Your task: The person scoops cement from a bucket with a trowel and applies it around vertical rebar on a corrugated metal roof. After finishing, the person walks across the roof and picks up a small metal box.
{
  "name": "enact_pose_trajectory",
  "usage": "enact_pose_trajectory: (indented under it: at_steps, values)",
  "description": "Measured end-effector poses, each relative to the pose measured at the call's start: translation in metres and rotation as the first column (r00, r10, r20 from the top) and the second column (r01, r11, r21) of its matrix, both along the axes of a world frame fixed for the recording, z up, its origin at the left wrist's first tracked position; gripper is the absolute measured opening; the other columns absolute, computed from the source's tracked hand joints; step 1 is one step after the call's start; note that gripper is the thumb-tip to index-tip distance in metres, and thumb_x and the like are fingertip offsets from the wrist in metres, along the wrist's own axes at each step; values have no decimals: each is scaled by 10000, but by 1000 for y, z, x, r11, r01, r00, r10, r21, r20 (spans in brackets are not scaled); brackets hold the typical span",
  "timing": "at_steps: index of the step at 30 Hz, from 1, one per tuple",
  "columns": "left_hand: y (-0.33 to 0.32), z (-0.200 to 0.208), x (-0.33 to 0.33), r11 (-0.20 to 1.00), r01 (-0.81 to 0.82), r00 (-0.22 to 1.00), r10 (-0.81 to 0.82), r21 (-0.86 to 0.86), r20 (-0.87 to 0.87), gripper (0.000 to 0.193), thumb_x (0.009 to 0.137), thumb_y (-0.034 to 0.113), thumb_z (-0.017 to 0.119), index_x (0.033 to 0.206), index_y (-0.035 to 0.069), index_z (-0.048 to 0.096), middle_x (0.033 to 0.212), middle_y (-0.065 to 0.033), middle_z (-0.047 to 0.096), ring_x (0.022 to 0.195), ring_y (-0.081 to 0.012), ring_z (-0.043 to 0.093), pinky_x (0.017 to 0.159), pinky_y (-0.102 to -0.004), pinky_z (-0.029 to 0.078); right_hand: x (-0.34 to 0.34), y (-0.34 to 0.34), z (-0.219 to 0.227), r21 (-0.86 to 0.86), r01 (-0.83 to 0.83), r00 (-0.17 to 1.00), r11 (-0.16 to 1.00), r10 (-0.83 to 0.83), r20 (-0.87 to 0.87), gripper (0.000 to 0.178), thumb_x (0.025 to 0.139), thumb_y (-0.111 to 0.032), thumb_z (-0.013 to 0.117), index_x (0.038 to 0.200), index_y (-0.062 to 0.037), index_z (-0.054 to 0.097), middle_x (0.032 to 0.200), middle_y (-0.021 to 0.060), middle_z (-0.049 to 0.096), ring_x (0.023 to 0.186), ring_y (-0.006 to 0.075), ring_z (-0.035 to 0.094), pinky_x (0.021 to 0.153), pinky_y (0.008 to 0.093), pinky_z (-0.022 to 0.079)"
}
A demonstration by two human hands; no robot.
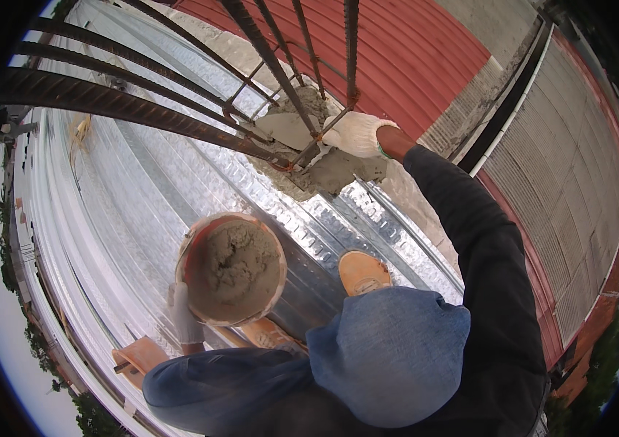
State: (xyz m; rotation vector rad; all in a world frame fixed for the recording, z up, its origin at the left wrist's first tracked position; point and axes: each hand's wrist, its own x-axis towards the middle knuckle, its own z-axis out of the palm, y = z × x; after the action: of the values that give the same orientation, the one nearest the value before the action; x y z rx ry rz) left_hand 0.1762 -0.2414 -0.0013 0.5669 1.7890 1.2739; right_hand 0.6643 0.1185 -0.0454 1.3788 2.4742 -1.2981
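Observation:
My right hand (357, 135), in a white knit glove, is closed at the foot of the upright rebar. From it a trowel blade (287, 131) reaches between the bars, over wet mortar (346, 171) heaped around their base. The trowel's handle is hidden in the glove. Lower left, my left hand (184, 313), gloved too, grips the side of a round bucket (280, 251). Grey mortar (238, 266) lies inside it, its surface rough and hollowed. The bucket leans toward me beside my left leg; some of the left fingers are hidden.
Long rusty rebars (134, 109) fan out above the mortar, tied by thin steel rings. Shiny ribbed metal decking (120, 197) lies under my tan shoes (364, 273). A red corrugated roof (404, 58) and a grey-brown roof (564, 175) stand beyond, a dark gap between them.

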Motion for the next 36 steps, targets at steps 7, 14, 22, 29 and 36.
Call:
enact_pose_trajectory:
  at_steps: [7,14,22,29,36]
  values:
    - [0,3,4,997,-65,998,65,-41,-11,197,1187,229,684,1255,55,747,1176,-13,751,1017,-114,683,906,-318,587,1,2,-15,146,-91,996,985,87,32,446,1147,-353,498,1278,-26,770,1184,282,782,1160,478,758,1011,573,582]
    - [3,4,6,996,-61,998,60,-61,-31,222,1185,246,691,1272,50,744,1183,-17,746,1036,-122,680,924,-317,580,-9,14,-49,245,-296,940,923,235,247,318,1189,-300,512,1312,-92,720,1451,147,749,1201,434,746,987,555,597]
    - [-3,7,2,996,-58,997,55,-65,-53,235,1180,263,700,1266,48,740,1181,-15,737,1049,-121,672,935,-310,570,-35,12,-30,87,-71,934,994,36,356,360,1164,-334,555,1291,-81,778,1339,201,798,1224,442,765,1006,558,616]
    - [-3,-3,-4,1000,7,1000,-7,9,-30,229,1174,270,708,1240,52,736,1170,-8,727,1047,-114,664,935,-306,565,-36,-3,-15,214,26,933,976,-100,344,348,1042,-126,650,1333,-37,818,1311,221,834,1137,432,842,849,562,707]
    - [0,3,7,999,-34,999,34,-6,-6,171,1164,224,693,1171,58,734,1108,5,710,1016,-96,635,923,-305,558,-16,-23,8,296,44,953,954,-129,275,367,1118,-321,643,1222,-38,852,1167,239,851,1069,422,849,844,557,693]
